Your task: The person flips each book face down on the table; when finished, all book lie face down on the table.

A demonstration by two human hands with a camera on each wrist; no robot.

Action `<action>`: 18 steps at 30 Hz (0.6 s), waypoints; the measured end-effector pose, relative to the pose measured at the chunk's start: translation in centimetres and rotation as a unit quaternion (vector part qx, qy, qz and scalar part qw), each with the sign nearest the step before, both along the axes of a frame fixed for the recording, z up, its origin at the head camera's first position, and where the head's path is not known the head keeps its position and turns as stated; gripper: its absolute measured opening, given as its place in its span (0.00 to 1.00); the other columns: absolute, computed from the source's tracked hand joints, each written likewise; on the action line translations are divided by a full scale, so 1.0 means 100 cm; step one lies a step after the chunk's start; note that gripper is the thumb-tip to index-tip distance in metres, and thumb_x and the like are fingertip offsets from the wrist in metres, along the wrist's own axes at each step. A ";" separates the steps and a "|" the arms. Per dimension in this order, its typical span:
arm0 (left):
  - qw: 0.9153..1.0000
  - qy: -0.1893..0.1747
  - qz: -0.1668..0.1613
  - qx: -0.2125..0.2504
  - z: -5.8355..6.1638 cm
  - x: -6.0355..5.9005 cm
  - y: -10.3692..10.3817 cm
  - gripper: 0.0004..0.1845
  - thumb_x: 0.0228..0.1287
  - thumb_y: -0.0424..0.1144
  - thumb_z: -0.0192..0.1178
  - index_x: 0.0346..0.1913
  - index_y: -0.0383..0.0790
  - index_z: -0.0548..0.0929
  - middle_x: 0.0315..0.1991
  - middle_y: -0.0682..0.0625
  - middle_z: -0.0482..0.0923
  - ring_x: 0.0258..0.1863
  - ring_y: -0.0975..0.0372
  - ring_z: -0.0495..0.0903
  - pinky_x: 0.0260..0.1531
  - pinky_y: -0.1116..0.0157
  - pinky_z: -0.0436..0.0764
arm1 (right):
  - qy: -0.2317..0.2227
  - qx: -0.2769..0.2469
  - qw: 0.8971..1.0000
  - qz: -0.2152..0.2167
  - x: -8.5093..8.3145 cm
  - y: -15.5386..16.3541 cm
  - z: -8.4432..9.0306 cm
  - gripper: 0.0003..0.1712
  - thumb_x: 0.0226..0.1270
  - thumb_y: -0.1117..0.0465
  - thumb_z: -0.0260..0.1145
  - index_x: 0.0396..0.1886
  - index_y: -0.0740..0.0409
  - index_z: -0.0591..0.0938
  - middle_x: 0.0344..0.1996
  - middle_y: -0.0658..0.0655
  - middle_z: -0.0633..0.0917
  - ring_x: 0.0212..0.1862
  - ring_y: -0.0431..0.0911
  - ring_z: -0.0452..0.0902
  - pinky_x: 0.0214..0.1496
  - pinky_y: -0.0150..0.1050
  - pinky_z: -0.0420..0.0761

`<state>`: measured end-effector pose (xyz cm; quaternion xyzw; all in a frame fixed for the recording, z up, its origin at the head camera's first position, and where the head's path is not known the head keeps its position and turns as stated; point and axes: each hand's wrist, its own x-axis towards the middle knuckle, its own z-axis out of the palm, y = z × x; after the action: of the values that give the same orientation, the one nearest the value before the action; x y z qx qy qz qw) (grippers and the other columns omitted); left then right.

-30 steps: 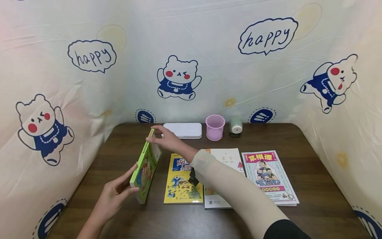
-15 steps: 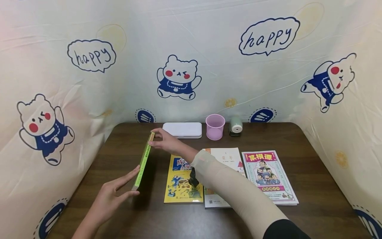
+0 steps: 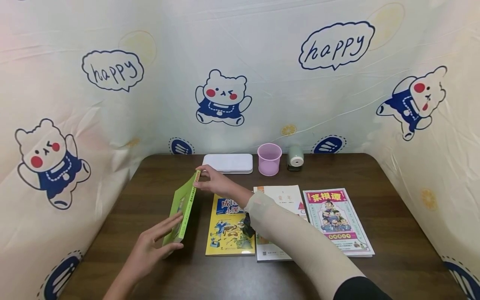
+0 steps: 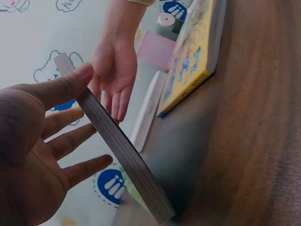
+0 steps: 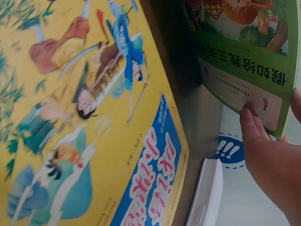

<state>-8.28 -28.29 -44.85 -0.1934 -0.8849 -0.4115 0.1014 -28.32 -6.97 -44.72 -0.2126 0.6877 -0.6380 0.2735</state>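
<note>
Table [image 3: 393,200]: a dark wooden top, filling the lower half of the head view.
Green book [image 3: 182,208]: stood on its lower edge left of centre, tilted, held between both hands.
Yellow book [image 3: 229,227]: laid flat just right of the green book.
Left hand [image 3: 155,246]: fingers straight and released, pressed flat against the near end of the green book.
Right hand [image 3: 213,181]: the far top corner of the green book is pinched by thumb and fingers.
Pink cup [image 3: 269,158]: set at the table's far edge, centre.

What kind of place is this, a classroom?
More likely a small study desk, screened off by a cartoon bear cloth: a dark wooden table holds children's books, a pink cup and a pencil sharpener.
</note>
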 end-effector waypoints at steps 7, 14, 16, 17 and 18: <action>0.998 -0.029 0.048 -0.036 -0.011 -0.002 -0.003 0.41 0.50 0.42 0.81 0.71 0.53 0.78 0.72 0.50 0.75 0.69 0.72 0.68 0.62 0.87 0.59 | 0.033 0.022 0.999 0.009 -0.002 0.004 -0.009 0.40 0.74 0.58 0.69 0.80 0.55 0.61 0.75 0.62 0.68 0.64 0.50 0.79 0.67 0.45 0.79; 0.992 -0.085 0.075 -0.054 -0.021 -0.004 -0.006 0.43 0.49 0.48 0.81 0.72 0.55 0.77 0.76 0.49 0.69 0.75 0.45 0.65 0.75 0.49 0.63 | 0.060 0.050 0.997 0.021 -0.003 0.009 -0.016 0.46 0.69 0.61 0.73 0.81 0.56 0.60 0.76 0.59 0.69 0.73 0.53 0.70 0.70 0.46 0.76; 0.991 -0.097 0.069 -0.053 -0.024 -0.006 -0.007 0.43 0.50 0.49 0.81 0.72 0.51 0.77 0.77 0.47 0.67 0.76 0.41 0.62 0.70 0.31 0.58 | 0.074 0.070 0.995 0.021 -0.003 0.011 -0.019 0.47 0.68 0.59 0.74 0.81 0.55 0.61 0.76 0.59 0.70 0.75 0.53 0.68 0.72 0.47 0.74; 0.991 -0.103 0.066 -0.050 -0.026 -0.006 -0.008 0.44 0.50 0.49 0.81 0.72 0.49 0.77 0.78 0.46 0.66 0.76 0.40 0.61 0.69 0.28 0.55 | 0.084 0.086 0.993 0.020 -0.003 0.012 -0.020 0.47 0.68 0.58 0.74 0.81 0.54 0.61 0.76 0.58 0.70 0.76 0.52 0.67 0.74 0.47 0.72; 0.991 -0.108 0.064 -0.051 -0.028 -0.007 -0.008 0.44 0.50 0.50 0.81 0.72 0.47 0.77 0.78 0.45 0.65 0.77 0.39 0.59 0.69 0.26 0.52 | 0.097 0.106 0.990 0.017 -0.003 0.013 -0.021 0.47 0.67 0.56 0.75 0.81 0.53 0.62 0.75 0.58 0.71 0.76 0.51 0.66 0.75 0.47 0.70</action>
<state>-8.95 -29.13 -47.67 -0.0959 -0.9209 -0.3773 0.0212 -28.58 -5.66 -46.82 -0.2549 0.7707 -0.5334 0.2376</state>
